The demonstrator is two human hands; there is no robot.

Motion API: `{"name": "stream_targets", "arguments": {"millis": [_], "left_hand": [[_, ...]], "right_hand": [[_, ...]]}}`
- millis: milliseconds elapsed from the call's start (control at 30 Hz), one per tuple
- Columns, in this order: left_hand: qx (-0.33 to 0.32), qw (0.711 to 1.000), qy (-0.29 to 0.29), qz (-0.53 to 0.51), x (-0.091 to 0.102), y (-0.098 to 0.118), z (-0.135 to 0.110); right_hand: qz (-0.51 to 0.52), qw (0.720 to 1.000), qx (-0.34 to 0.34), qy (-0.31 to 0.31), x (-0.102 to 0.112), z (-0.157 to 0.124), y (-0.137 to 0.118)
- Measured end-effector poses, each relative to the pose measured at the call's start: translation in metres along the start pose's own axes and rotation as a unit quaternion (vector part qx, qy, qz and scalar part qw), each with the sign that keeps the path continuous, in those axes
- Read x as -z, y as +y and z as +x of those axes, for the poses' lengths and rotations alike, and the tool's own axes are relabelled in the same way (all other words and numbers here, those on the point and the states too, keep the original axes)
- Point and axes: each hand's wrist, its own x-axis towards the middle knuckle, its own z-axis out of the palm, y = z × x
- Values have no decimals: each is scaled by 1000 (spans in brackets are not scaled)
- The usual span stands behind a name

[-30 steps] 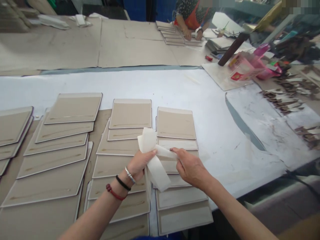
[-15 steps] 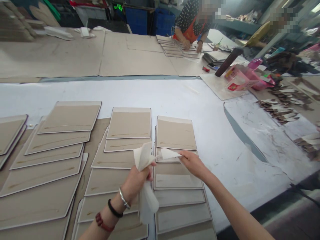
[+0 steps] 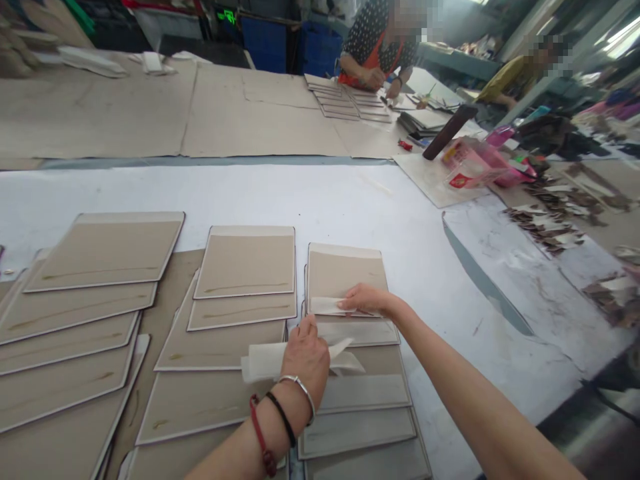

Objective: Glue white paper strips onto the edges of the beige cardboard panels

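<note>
My right hand (image 3: 369, 298) pinches the right end of a white strip (image 3: 323, 306), which lies along the lower edge of the top beige panel (image 3: 345, 270) in the right-hand column. My left hand (image 3: 306, 350) is closed around several loose white strips (image 3: 264, 361) that stick out on both sides of it. Its fingertips are near the left end of the strip on the panel; whether they touch it I cannot tell. Lower panels in this column carry similar white strips (image 3: 365, 393). Panels in the middle column (image 3: 245, 263) show a thin brownish line near their lower edges.
Another column of overlapping beige panels (image 3: 107, 250) lies at the left. Beyond the white table surface (image 3: 240, 190), a person in a red apron (image 3: 375, 63) handles panels at another table. A pink basket (image 3: 493, 163) and piles of small pieces (image 3: 543, 227) sit at the right.
My right hand has brought a strip down onto the top right panel. My left hand, with the bundle, has moved right and turned over. The view has shifted slightly.
</note>
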Motion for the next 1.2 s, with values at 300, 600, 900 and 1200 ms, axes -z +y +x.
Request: {"name": "stream_targets", "arguments": {"millis": [300,600,900,1200], "left_hand": [[-6,999,-49,15,1,-2,13],[-6,998,-64,19,-1,-5,23],[-32,995,-58,71,-4,-9,27],[-59,990,-31,122,-15,-15,27]], "right_hand": [[-42,999,3,-14,11,7,-3],[-120,992,-16,-14,10,6,-11],[-183,982,-21,48,29,-14,9],[-209,956,-92,183,28,-39,61]]}}
